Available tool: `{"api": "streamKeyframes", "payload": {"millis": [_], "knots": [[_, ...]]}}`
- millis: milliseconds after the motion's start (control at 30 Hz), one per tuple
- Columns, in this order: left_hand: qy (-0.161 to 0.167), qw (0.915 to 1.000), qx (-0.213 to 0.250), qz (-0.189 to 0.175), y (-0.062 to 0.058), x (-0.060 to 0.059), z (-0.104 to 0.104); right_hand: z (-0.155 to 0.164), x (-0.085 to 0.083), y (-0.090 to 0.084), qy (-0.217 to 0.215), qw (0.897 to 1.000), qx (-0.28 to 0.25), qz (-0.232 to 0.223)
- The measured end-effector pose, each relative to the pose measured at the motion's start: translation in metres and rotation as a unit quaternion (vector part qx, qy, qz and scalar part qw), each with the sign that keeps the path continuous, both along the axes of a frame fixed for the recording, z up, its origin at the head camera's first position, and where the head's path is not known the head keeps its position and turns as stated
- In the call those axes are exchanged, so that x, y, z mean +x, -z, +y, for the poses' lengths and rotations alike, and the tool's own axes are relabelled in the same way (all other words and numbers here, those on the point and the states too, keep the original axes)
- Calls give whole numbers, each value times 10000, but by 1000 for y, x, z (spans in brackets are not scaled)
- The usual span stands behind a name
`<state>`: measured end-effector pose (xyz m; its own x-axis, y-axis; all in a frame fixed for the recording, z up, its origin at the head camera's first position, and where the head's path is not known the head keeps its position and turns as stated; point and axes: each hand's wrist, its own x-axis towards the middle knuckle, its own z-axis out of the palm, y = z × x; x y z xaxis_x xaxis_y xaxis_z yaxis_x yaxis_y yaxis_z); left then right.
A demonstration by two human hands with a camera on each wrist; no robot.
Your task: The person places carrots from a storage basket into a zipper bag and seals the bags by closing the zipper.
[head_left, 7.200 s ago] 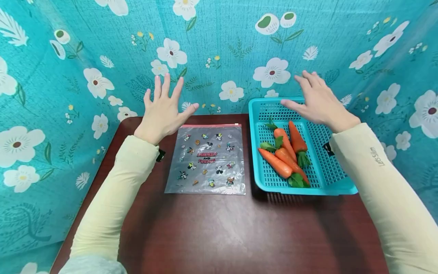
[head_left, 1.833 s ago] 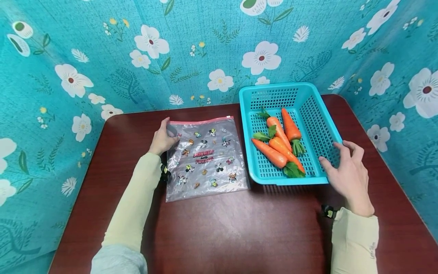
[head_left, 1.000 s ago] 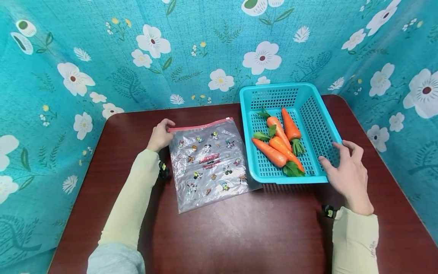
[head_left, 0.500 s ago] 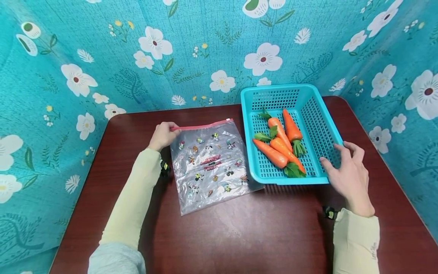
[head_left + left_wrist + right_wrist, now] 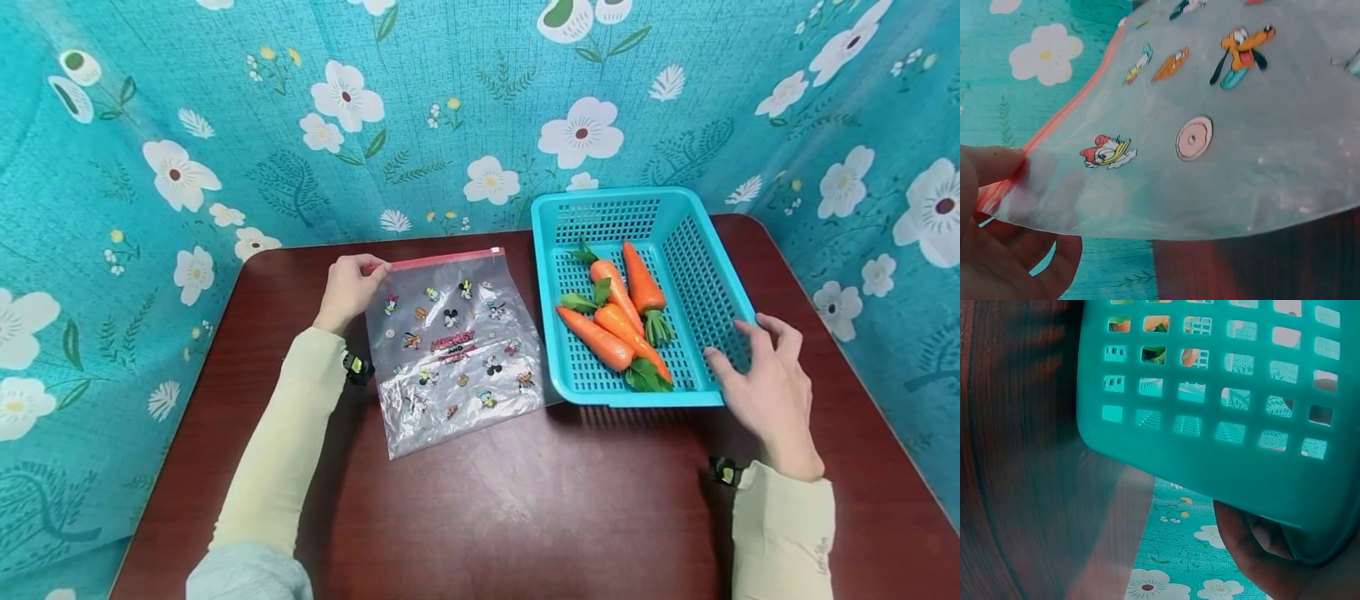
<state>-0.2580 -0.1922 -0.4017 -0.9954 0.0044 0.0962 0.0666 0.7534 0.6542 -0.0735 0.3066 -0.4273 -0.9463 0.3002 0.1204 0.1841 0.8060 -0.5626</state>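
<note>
My left hand (image 5: 351,290) pinches the top left corner of a clear zip bag (image 5: 465,350) printed with cartoon figures. In the left wrist view the thumb lies on the red zip edge (image 5: 1066,109), with the other fingers behind the film. The corner is lifted, while the bag's right side lies by the basket. My right hand (image 5: 772,392) grips the near right corner of a turquoise plastic basket (image 5: 637,398), thumb inside and fingers outside. Several carrots (image 5: 596,340) with green tops lie in the basket. The right wrist view shows the basket's perforated wall (image 5: 1210,456) and curled fingers (image 5: 1241,544) at its rim.
A dark red-brown table (image 5: 525,500) carries the bag and the basket. Turquoise flowered cloth (image 5: 450,108) hangs behind the table and along both sides. The white slider (image 5: 495,250) sits at the zip's right end.
Both hands were raised and open at first. The left hand has since taken the bag's corner, turned the bag and lifted its zip edge. The right hand has come down to grip the basket.
</note>
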Motion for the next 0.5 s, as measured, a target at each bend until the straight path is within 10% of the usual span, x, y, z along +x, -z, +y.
{"api": "streamKeyframes", "payload": {"millis": [500], "knots": [[-380, 9833, 1336, 1174, -37, 14, 6, -1, 0, 1, 15, 10000, 32, 5]]}}
